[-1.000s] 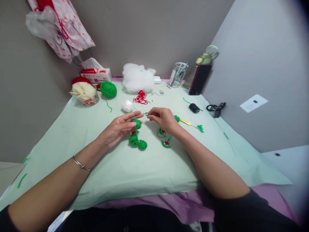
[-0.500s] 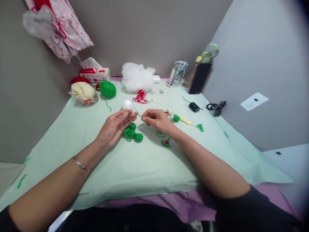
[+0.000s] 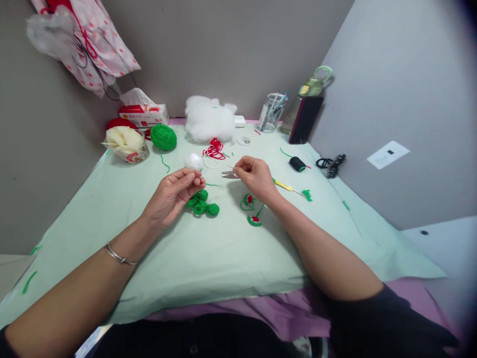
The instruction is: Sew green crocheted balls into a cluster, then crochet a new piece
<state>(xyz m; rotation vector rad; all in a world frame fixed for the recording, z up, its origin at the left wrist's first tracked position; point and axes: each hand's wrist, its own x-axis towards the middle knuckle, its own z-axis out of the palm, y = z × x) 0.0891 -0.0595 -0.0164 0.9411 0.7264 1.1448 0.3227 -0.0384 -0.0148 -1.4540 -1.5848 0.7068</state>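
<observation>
Through the head feed I saw the left hand (image 3: 178, 191) narrowed to a pinch, a green strand (image 3: 213, 185) trailing rightward from its fingertips; the cluster of green crocheted balls (image 3: 200, 207) lay on the pale cloth (image 3: 164, 278) just below that hand; the right hand (image 3: 256, 178) gripped small scissors (image 3: 230, 175), blades slightly parted and pointing left; I noted two red-and-green pieces (image 3: 255, 220) below the right hand; a yellow-handled hook (image 3: 283, 185) lay just beyond its wrist.
</observation>
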